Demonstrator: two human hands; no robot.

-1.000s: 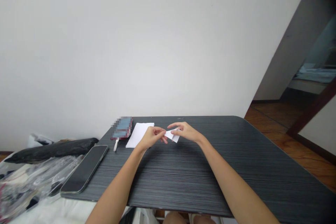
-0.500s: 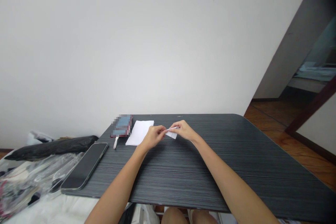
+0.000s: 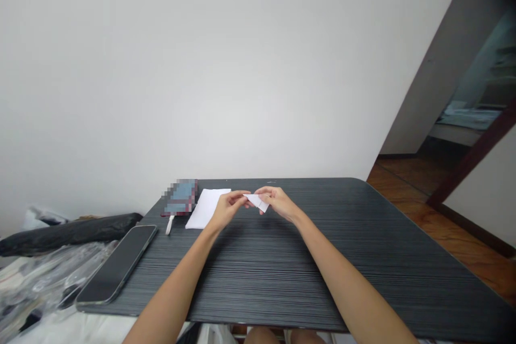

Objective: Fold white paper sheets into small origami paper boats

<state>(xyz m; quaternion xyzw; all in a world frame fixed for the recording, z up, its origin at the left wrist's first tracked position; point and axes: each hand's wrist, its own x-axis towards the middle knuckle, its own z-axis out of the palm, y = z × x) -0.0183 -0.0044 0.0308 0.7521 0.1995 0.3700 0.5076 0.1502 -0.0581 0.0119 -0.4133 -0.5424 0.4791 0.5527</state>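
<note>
Both my hands meet over the far part of a dark striped table [image 3: 363, 258]. My left hand [image 3: 228, 207] pinches one end of a small folded white paper piece [image 3: 258, 202]. My right hand [image 3: 277, 202] pinches its other end, fingers curled over it. The paper is held slightly above the table top. A stack of white paper [image 3: 206, 207] lies flat just left of my left hand.
A blurred small booklet [image 3: 180, 198] with a white tab lies by the wall. A dark phone [image 3: 116, 271] rests at the table's left edge. Clear plastic bags [image 3: 44, 282] and a black bundle [image 3: 68, 232] sit to the left. A doorway [image 3: 471, 134] opens at right.
My hands came closer together and folded the paper piece smaller. The view shifted slightly to the right, so the phone and the bags sit further left.
</note>
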